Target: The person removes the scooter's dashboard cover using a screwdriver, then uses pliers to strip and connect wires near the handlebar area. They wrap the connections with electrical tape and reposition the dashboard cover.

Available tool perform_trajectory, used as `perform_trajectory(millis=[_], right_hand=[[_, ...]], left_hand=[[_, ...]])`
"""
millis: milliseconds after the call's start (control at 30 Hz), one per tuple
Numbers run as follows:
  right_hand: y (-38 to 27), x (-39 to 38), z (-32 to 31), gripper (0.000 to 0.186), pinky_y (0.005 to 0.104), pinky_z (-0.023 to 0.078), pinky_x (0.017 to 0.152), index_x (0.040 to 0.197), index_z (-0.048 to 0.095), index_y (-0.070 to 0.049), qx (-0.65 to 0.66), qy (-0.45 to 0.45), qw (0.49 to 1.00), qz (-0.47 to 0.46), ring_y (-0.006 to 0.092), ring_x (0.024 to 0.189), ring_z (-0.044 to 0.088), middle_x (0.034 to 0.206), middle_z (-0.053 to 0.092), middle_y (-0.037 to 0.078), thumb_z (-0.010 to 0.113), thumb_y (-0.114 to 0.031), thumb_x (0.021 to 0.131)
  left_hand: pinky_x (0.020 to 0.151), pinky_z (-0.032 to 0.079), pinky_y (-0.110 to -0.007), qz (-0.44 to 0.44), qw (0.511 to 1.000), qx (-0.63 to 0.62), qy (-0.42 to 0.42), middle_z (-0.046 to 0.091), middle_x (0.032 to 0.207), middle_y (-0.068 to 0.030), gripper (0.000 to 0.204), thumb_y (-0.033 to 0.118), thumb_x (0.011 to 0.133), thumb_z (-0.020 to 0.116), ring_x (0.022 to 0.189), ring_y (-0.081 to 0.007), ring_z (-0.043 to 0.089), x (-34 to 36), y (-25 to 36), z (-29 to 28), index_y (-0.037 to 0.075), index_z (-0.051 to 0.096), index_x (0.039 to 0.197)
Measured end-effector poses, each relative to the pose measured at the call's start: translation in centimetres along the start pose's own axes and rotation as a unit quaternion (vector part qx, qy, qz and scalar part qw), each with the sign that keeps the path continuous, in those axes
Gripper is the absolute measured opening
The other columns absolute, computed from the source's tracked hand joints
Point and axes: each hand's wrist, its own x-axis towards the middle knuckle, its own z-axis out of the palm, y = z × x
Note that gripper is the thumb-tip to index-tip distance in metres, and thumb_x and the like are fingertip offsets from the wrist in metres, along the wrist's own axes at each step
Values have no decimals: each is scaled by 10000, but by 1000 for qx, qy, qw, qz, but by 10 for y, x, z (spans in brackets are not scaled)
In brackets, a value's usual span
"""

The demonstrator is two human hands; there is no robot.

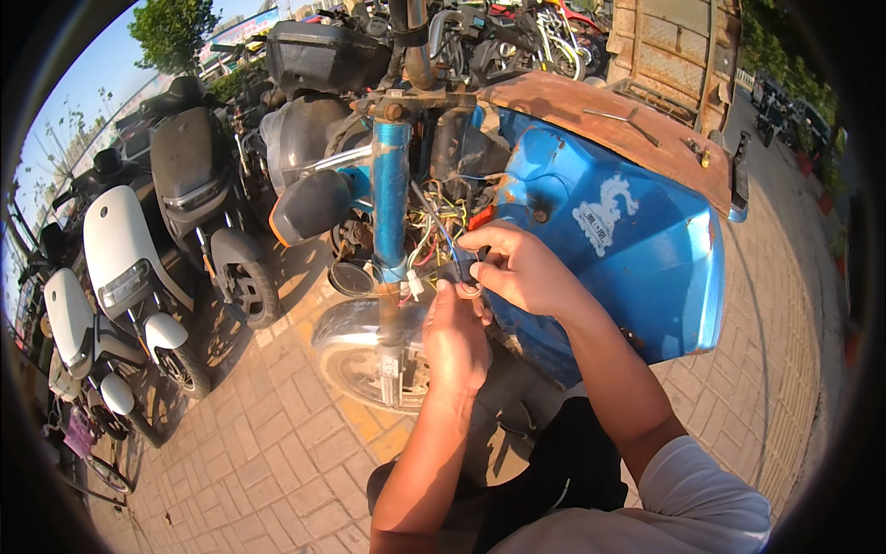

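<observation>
My left hand (456, 342) and my right hand (521, 270) meet in front of a three-wheeler's blue front panel (646, 277). Both pinch a small black part (449, 272) with wires on it, perhaps a connector or switch; the fingers cover much of it. Just beyond lies a tangle of yellow, red, green and white wires (448, 220). A white plug (414, 283) dangles beside my left fingertips. The blue fork tube (391, 189) stands upright left of the wires, above the front wheel (355, 374) and its shiny mudguard (346, 323).
A rusty-brown board (591, 103) on the panel's top carries a metal tool (628, 120) and small loose items. A dark lamp housing (311, 207) juts out left of the fork. White scooters (125, 235) and a grey scooter (189, 157) stand on the paving at left.
</observation>
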Motion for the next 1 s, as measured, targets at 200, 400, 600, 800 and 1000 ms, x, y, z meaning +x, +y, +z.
perform_trajectory(millis=[200,400,600,800,1000], right_hand=[[11,9,-13,440,415,411,992,1208,581,25,-168,-57,983,-55,347,1208,483,1266,495,198,695,-141,817],[6,13,-12,366,436,392,1012,1107,610,-39,-229,-33,960,-157,393,1215,456,1310,441,191,728,-172,788],[-30,-7,-9,309,418,426,955,901,568,-12,-213,-40,964,-152,376,1168,529,1275,523,235,783,-182,758],[-29,-28,1,394,399,450,808,850,516,-4,-231,65,960,-147,352,1011,568,991,568,190,777,-288,767],[-39,-29,-2,333,375,465,771,854,570,-6,-221,62,967,-113,306,879,583,925,570,152,771,-260,777]], left_hand=[[710,412,-280,60,995,68,-38,594,849,-11,168,210,969,552,768,-111,509,4,4,-3,66,593,892],[727,422,-232,160,949,261,-72,592,916,-4,84,132,952,585,821,-75,524,7,11,-21,55,569,924],[815,481,-247,254,909,327,-52,590,1072,-57,91,-3,903,626,913,-104,577,3,14,-24,28,565,962],[753,439,-204,197,945,253,-70,613,982,-16,111,13,918,621,846,-63,546,-9,9,-17,34,590,1022],[767,446,-214,213,925,304,-77,624,931,-10,109,63,933,625,836,-64,555,-7,4,-16,25,602,1032]])
